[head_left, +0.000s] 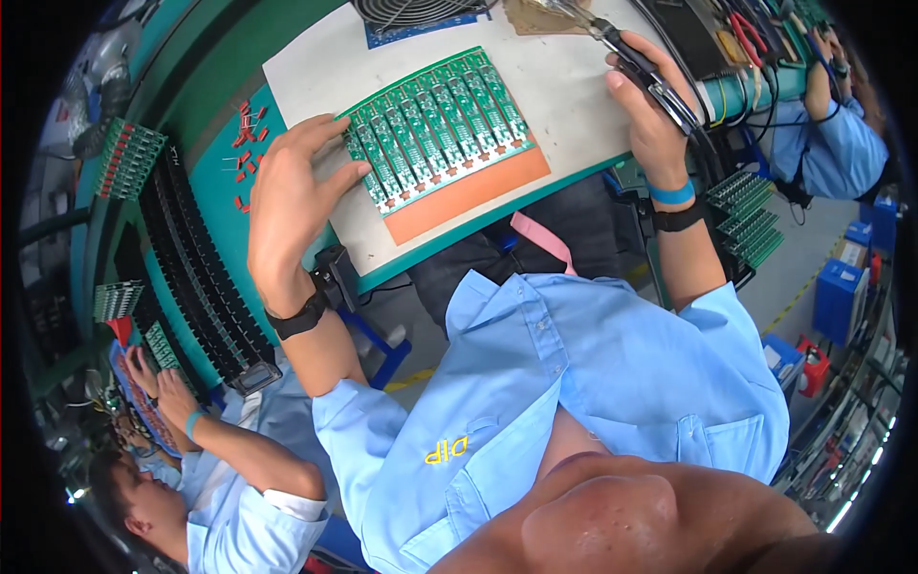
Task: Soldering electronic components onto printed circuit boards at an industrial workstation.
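A green circuit board panel (440,124), made of several long narrow boards side by side, lies on the white work mat (306,72). An orange-brown flat strip (469,196) shows from under its near edge. My left hand (292,187) holds the panel's left edge, fingers at the far corner and thumb lower down. In my right hand (655,115), closed round its handle, is a black and silver soldering iron (636,62). It is raised right of the panel, its metal end pointing up and left. Its tip is hard to make out.
Several loose red components (249,143) lie left of the mat. Beyond them runs a black conveyor track (196,258). A round black fan (421,11) and a brown pad (540,17) are at the back. Stacked green boards (746,220) stand at right. A co-worker (229,459) works at lower left.
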{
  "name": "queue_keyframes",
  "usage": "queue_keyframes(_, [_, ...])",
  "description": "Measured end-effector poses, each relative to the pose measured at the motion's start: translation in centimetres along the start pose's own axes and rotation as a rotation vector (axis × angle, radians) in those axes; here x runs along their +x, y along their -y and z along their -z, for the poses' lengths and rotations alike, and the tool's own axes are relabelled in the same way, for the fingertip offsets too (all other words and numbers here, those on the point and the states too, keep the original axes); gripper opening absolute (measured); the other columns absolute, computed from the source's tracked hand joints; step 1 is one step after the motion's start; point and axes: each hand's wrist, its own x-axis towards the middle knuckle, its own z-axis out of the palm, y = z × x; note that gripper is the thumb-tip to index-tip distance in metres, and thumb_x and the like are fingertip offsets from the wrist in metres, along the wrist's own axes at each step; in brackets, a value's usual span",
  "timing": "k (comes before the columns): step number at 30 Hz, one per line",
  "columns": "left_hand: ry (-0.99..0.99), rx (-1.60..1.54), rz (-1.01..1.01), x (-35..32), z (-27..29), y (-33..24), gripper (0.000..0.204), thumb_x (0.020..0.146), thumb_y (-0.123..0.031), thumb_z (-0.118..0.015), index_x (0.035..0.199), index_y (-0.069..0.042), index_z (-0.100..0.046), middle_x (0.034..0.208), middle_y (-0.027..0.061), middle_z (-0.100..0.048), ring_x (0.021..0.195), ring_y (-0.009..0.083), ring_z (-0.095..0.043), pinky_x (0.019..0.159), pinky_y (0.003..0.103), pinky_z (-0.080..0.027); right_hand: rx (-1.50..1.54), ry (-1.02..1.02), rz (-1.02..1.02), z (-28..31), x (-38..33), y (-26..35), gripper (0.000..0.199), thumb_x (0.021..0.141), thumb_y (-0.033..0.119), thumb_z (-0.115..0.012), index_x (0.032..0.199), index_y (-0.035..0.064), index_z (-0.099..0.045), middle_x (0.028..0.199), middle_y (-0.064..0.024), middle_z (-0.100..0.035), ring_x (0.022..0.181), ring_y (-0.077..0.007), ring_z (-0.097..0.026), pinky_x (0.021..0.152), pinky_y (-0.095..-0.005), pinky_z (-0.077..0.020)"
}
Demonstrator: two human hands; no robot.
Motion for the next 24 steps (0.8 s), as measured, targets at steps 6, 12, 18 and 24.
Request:
queue_keyframes(6, [-0.240,0.215,0.032,-1.7,0.9,-5.7,0.063,0.077,-0.014,-0.086,0.134,0.000,-0.062,0.133,0.0190,-0.065,0.122,0.0409,-0.059,0.105,0.047,-0.047,-0.014,0.032,0.023,-0.2,-0.5,-0.4,0.046,0.091,0.005,-0.077,0.134,-0.0013,-0.063,0.113,-0.0102,-0.073,0.104,-0.0135,-0.069,0.093,-0.0265,-0.0546])
queue_keyframes(12, [0.056,0.082,-0.437,-3.3,-6.9,-15.1,0.057,0.081,-0.029,-0.081,0.131,-0.007,-0.064,0.131,0.0096,-0.063,0.125,0.0295,-0.053,0.102,0.046,-0.041,-0.025,0.097,0.057,-0.1,-0.6,0.2,0.043,0.089,0.005,-0.078,0.131,-0.0003,-0.066,0.110,-0.0068,-0.072,0.097,-0.0106,-0.067,0.088,-0.0240,-0.0535])
queue_keyframes(18, [-0.026,0.243,-0.438,-2.8,-9.6,-15.4,0.060,0.082,-0.033,-0.078,0.135,-0.007,-0.063,0.132,0.0060,-0.064,0.123,0.0262,-0.053,0.103,0.045,-0.038,0.010,0.100,0.063,-0.1,-0.7,0.4,0.043,0.089,0.005,-0.079,0.130,0.0003,-0.067,0.109,-0.0051,-0.071,0.095,-0.0098,-0.066,0.086,-0.0238,-0.0532])
queue_keyframes(24, [-0.019,0.295,-0.391,-3.7,-9.4,-15.7,0.065,0.083,-0.036,-0.078,0.139,-0.008,-0.062,0.134,0.0035,-0.065,0.123,0.0236,-0.053,0.106,0.049,-0.036,0.035,0.134,0.008,0.3,-0.6,-0.3,0.045,0.089,0.005,-0.079,0.131,-0.0004,-0.065,0.112,-0.0062,-0.071,0.097,-0.0105,-0.066,0.086,-0.0245,-0.0542])
